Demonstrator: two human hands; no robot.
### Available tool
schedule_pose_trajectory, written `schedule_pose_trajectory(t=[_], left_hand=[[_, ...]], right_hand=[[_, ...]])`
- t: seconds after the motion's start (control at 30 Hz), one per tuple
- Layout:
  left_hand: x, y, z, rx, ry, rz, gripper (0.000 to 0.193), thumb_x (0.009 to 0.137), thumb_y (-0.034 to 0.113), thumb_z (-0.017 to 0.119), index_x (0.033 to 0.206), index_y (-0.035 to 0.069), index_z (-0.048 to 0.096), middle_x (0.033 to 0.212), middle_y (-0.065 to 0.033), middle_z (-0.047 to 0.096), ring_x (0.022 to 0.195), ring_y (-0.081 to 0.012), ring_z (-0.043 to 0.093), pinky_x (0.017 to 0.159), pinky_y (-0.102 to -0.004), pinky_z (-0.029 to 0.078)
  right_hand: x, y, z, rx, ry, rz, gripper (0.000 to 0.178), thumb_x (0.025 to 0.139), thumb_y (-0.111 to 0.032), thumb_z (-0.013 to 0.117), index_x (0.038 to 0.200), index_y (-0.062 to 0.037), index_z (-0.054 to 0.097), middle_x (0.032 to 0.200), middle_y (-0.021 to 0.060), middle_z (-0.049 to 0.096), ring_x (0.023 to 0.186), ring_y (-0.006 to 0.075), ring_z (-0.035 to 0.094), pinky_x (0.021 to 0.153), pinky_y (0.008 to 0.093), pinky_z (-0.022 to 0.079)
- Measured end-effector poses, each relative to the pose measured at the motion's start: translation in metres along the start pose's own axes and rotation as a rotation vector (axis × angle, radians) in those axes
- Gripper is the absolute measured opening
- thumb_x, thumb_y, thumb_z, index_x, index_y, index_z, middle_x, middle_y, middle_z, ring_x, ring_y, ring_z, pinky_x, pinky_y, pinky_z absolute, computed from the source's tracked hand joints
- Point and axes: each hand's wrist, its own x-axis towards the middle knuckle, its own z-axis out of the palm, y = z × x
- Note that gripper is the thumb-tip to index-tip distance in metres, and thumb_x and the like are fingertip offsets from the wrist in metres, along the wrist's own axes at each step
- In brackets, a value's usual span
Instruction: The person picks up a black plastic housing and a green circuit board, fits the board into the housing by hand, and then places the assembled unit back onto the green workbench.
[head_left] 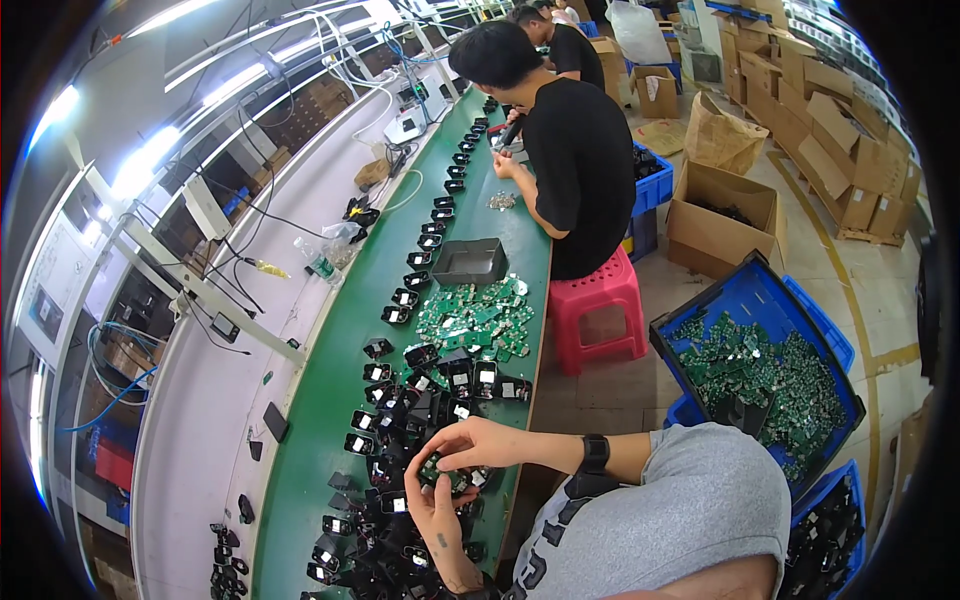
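Note:
Both my hands meet over the table's near part, around a small green circuit board [447, 476]. My left hand [432, 506] comes up from below, its fingers curled round the board's left side. From the right, my right hand [474, 443] reaches over with its fingers pressed on the board's top. Whether a black housing sits under the board is hidden by my fingers. Beneath and around my hands lies a heap of small black plastic housings [390, 418], several with white patches inside. Beyond them a pile of loose green circuit boards [478, 318] is spread on the table.
Black housings [430, 242] form a row along the green table [325, 400]. A grey bin [470, 262] stands behind the boards. A co-worker in black [575, 165] sits on a pink stool [598, 305]. Right of me, a blue crate [750, 300] holds boards.

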Motion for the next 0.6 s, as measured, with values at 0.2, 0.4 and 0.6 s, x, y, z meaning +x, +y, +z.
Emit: schedule_pose_trajectory(t=[0.2,0.4,0.6], left_hand=[[-0.0007,-0.0023,-0.0017,0.011,0.011,-0.007,0.039,0.091,0.011,0.052,0.129,0.005,0.042,0.095,-0.0137,0.063,0.065,-0.0211,0.066,0.052,-0.0272,0.056],[-0.0013,0.0005,0.0003,0.027,0.015,0.003,0.04,0.091,0.011,0.051,0.129,0.005,0.042,0.093,-0.0141,0.063,0.062,-0.0213,0.066,0.052,-0.027,0.056],[-0.0011,-0.0001,0.0008,0.043,0.001,0.035,0.04,0.091,0.01,0.051,0.129,0.005,0.042,0.094,-0.0143,0.063,0.063,-0.0215,0.066,0.052,-0.0272,0.056]], right_hand=[[-0.0014,-0.003,0.0008,-0.013,0.001,0.012,0.032,0.085,-0.017,0.064,0.115,-0.0062,0.063,0.093,0.0021,0.062,0.086,0.0073,0.056,0.079,0.0232,0.046],[-0.0021,-0.0046,0.0005,-0.004,0.008,0.014,0.032,0.085,-0.017,0.064,0.115,-0.0063,0.062,0.09,0.0013,0.061,0.083,0.0069,0.056,0.076,0.0225,0.046],[-0.0004,-0.0016,-0.0021,0.03,-0.058,0.091,0.034,0.087,-0.015,0.063,0.118,-0.003,0.058,0.11,0.0054,0.061,0.105,0.0123,0.056,0.093,0.0283,0.044]])
